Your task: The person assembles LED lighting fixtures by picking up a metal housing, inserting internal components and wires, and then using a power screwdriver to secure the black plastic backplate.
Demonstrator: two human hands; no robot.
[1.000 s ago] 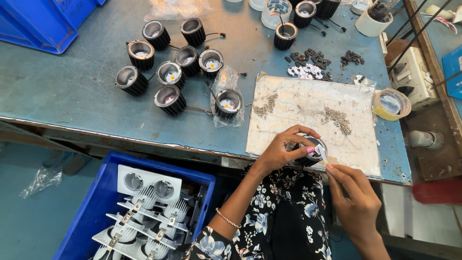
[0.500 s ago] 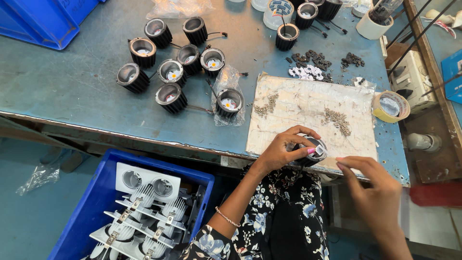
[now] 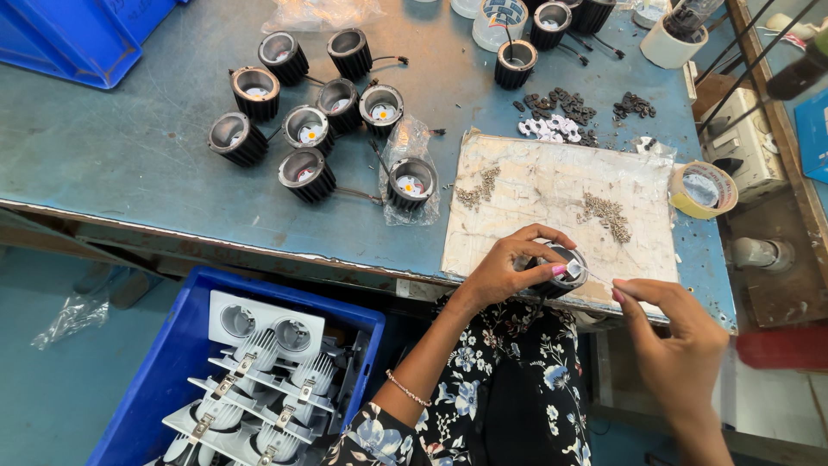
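Holding a small round black finned lamp housing (image 3: pixel 559 269) at the near edge of the bench (image 3: pixel 129 164), the left hand (image 3: pixel 509 272) is wrapping its fingers around the ribbed side wall, grip clenched on the body, open face turned up. The right hand (image 3: pixel 681 332) is pinching a thin wire-like piece (image 3: pixel 595 276) between thumb and forefinger, its tip reaching the housing's rim; what the piece is cannot be told.

Judged by its look, the housing is rigid cast metal, fairly weighty for its size, and the fins are giving a sure, non-slip hold. The reflector and emitter inside are likely delicate, so the side wall is the sound place to take it.

Lying under the hands is a worn whitish rectangular work board (image 3: pixel 535 198), carrying small heaps of screws (image 3: pixel 608 214). Nearer, below the bench, a blue plastic crate (image 3: pixel 172 362) is holding white square-framed fittings. Farther off, matching black housings (image 3: pixel 310 129) are standing in a cluster, with a roll of yellowish tape (image 3: pixel 703 190) at the right.
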